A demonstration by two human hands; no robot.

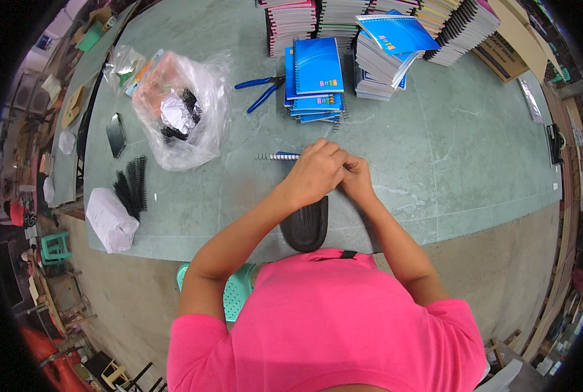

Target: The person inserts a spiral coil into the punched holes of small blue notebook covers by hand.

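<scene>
At a green work table (448, 150), a person in a pink shirt presses both hands together over a spiral-bound notebook — the left hand (316, 173) curled closed across it, the right hand (356, 175) pinched shut at its edge. Most of the notebook is hidden; only a blue corner and its wire coil (275, 156) stick out to the left. Just beyond lie a stack of blue notebooks (315, 78), blue-handled pliers (260, 88) and a clear plastic bag (183, 108) — black coils (133, 183) rest well to the left
</scene>
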